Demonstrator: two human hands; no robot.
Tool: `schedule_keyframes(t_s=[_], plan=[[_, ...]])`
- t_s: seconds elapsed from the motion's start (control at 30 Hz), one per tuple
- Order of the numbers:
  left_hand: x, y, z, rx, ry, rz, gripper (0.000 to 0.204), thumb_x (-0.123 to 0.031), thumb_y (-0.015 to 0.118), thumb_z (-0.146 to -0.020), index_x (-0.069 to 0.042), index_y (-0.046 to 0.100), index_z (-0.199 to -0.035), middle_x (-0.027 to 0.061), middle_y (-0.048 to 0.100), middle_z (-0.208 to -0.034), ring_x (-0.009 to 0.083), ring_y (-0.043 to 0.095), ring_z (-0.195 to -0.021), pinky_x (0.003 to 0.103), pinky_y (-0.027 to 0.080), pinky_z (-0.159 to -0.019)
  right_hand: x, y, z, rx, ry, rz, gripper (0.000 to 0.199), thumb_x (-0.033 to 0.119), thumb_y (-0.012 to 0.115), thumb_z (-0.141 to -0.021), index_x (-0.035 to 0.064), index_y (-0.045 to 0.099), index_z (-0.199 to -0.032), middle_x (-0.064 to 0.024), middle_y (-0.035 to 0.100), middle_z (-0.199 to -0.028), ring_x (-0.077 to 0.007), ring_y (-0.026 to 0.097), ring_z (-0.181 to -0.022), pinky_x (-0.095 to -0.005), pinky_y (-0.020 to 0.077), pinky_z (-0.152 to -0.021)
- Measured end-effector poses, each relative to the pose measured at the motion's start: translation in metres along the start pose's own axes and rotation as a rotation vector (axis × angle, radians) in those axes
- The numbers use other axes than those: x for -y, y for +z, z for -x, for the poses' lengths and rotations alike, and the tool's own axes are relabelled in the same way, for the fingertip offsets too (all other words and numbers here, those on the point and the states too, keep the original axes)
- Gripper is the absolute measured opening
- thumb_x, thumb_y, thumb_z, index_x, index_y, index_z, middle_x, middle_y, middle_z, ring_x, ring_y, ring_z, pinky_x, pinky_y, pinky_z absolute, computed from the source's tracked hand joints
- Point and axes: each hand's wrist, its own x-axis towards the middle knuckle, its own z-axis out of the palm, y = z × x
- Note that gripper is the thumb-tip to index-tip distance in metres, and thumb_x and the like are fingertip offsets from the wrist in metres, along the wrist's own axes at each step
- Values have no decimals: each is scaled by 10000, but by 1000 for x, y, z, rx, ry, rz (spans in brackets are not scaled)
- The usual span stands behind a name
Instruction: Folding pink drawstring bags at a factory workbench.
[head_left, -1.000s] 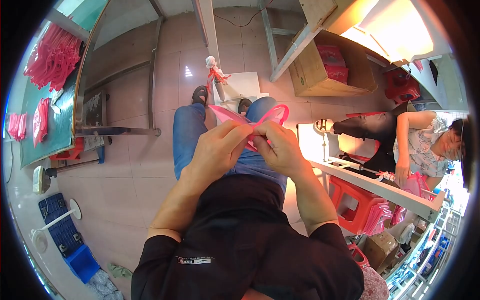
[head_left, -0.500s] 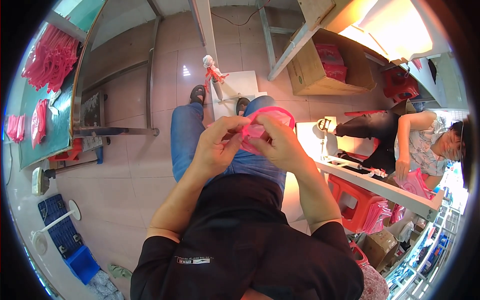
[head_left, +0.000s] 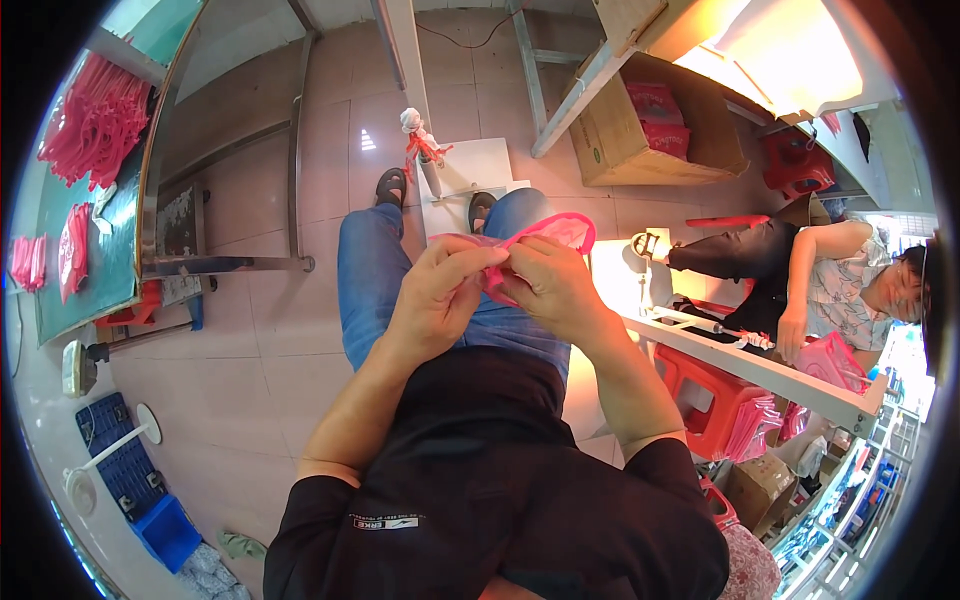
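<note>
pink bundles come first, on the far left: a small one (head_left: 28, 262), a longer one (head_left: 75, 252) and a big droopy heap (head_left: 95, 120), all on a green tabletop (head_left: 110, 288). lower down, a bright blue bin (head_left: 165, 530) sits near the left edge of the view. next come the person's blue jeans (head_left: 372, 265), and past the knees a post has a white wrapped top (head_left: 411, 122) with red ribbon hanging from it. over the lap, the left hand (head_left: 440, 295) has its thumb and fingers squeezed together on one side of a thin pink thing (head_left: 568, 232). the pink thing is held up between the two hands, and its loopy edge sticks out past the right hand (head_left: 550, 285). that hand pinches it too, with its fingertips right by the left ones, but the very spot they squeeze is hidden. more to the right, a cardboard box (head_left: 608, 150) has pink packs (head_left: 663, 125) inside. below it, a red stool (head_left: 690, 395) has flat pink pieces (head_left: 752, 430) beside it. on the far right, a co-worker (head_left: 840, 275) has a hand at another pink piece (head_left: 830, 362)
</note>
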Motion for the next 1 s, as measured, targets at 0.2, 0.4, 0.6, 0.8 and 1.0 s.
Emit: schedule_keyframes(t_s=[0.2,0.4,0.6,0.8,1.0], plan=[[11,-1,7,-42,-114,140,316,119,564,-892,-32,642,-1158,101,634,-1036,207,635,-951,297,523,-814,11,-4,-1,95,346,-421,227,10,709,-818,6,614,-1024,-126,603,-842,-307,642,-815,-354,515,-699],[11,5,8,-48,-196,310,387,142,539,-889,-32,617,-1226,84,645,-1070,160,641,-978,268,528,-832,10,7,0,-118,52,-114,209,-6,715,-809,28,619,-991,-125,610,-903,-307,639,-824,-372,522,-698],[10,2,16,-18,-321,359,418,143,535,-884,-28,614,-1257,92,663,-1098,142,638,-1013,261,528,-829,7,12,2,-126,-34,-86,166,-14,725,-789,41,620,-905,-114,612,-813,-300,637,-751,-384,515,-649],[-6,-3,0,-27,112,-144,399,128,603,-839,-12,622,-1213,101,647,-1041,225,657,-905,300,538,-739,0,8,7,-12,-34,10,168,6,731,-761,39,590,-844,-113,611,-763,-290,628,-702,-371,502,-605],[-10,-12,-1,71,121,-214,357,87,664,-792,-19,645,-1133,142,643,-992,312,658,-863,356,547,-735,7,5,7,-10,38,-97,154,1,716,-763,36,589,-842,-114,624,-773,-281,639,-703,-365,509,-612]])
